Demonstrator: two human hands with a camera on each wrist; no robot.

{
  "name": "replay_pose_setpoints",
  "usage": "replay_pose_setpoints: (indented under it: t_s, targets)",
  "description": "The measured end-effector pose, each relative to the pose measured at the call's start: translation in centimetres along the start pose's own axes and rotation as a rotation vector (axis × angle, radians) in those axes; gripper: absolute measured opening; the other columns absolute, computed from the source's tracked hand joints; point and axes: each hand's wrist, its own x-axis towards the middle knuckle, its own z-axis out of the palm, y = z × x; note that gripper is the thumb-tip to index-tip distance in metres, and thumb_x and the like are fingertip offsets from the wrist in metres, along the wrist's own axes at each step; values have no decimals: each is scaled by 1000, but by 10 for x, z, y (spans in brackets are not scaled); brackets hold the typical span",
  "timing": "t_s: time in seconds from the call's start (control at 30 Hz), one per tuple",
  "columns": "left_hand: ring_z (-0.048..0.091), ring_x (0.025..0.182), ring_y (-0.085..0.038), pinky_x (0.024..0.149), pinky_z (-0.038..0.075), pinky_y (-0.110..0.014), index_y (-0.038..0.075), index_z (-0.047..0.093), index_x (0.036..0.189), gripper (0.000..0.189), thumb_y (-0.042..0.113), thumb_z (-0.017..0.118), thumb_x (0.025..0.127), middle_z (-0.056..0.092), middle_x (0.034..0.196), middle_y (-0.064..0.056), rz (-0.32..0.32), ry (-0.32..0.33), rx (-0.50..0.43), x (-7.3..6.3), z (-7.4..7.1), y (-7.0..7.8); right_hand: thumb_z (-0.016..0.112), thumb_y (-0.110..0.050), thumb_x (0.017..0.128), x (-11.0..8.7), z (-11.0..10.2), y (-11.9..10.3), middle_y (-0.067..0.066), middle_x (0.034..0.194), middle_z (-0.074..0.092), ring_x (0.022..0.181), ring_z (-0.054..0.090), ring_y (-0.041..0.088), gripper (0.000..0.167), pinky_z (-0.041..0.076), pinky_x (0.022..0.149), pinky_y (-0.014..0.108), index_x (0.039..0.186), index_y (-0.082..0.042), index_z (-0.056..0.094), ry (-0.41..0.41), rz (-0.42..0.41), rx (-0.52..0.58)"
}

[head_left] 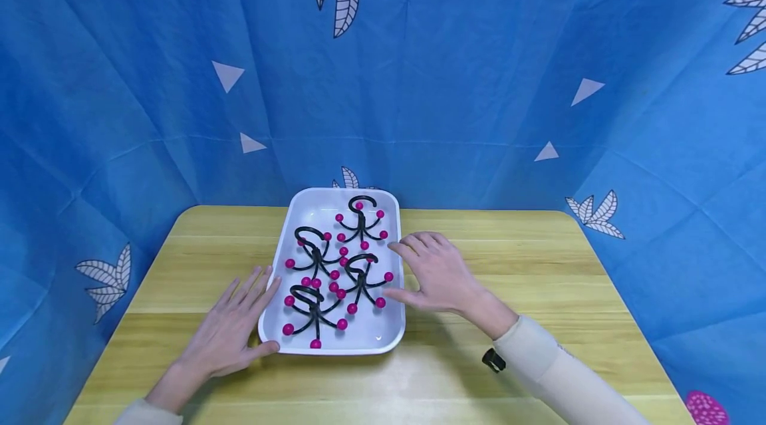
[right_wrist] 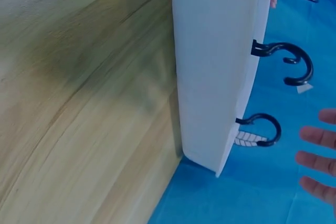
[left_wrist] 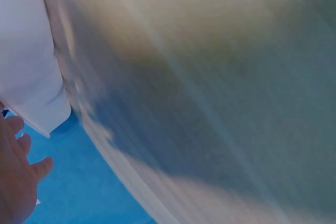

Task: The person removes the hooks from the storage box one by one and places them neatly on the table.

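Several black hooks [head_left: 362, 222] with pink ball tips lie in a white tray [head_left: 374, 340], their curled tops pointing up. At the tray's left wall is my left hand [head_left: 230, 325], fingers straight and fingertips at the rim; whether they touch it I cannot tell. My right hand [head_left: 439, 272] is at the right wall, fingers spread and thumb towards the tray, with nothing in its grasp. In the right wrist view black hook tops [right_wrist: 299, 61] stick out past the tray wall [right_wrist: 215, 66], and the right fingers [right_wrist: 317, 137] stand apart from them.
The tray rests on a wood-grain table [head_left: 514, 252] near its back edge. A blue cloth [head_left: 467, 79] with leaf and triangle prints hangs behind and at both sides. A small black object [head_left: 494, 360] is beside the right sleeve [head_left: 532, 352].
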Motion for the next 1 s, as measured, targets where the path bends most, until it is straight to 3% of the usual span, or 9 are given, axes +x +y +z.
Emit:
replay_pose_setpoints:
  t_s: [0.6,0.83,1.0]
  targets:
    - [30,161,-39,128,31,-59,14,26,169,115,85,57,83,31,174,-17,-35,-38,5,-1,1,2,63,-76,89,33,27,-7,4,124,76,110,71,26,68,62,96,42,125,-18,72,-120,-21,1]
    - [31,161,-38,128,31,-58,14,25,169,115,85,57,84,32,173,-17,-29,-27,2,-1,1,2,64,-70,91,39,32,-8,0,113,78,97,70,21,57,62,80,35,116,-20,74,-79,-74,-2]
    - [31,160,-38,129,30,-55,14,25,169,115,85,57,84,33,173,-17,-18,-2,8,-2,1,1,65,-67,92,42,34,-9,-1,109,78,95,71,20,51,63,78,35,112,-22,75,-55,-87,8]
